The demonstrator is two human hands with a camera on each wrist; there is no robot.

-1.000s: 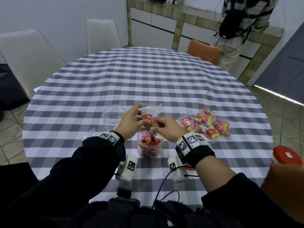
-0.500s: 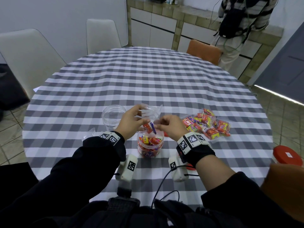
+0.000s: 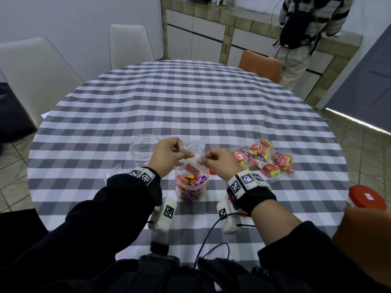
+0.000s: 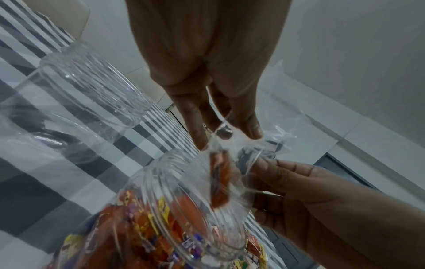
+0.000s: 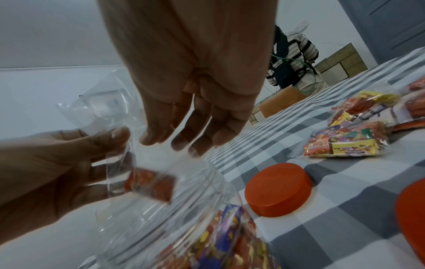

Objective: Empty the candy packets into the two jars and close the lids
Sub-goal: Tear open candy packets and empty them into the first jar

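A home dining room beside the kitchen.
We sit at a round table [image 3: 190, 98] under a checked cloth, chairs [image 3: 36, 66] around it, a tiled counter [image 3: 239, 20] with white cabinets [image 3: 203, 39] behind, and tile floor [image 3: 357, 149].

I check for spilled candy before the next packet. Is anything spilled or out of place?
Nothing stands out. One last red candy hangs in the clear packet above the filled jar; no loose candy shows on the tablecloth.
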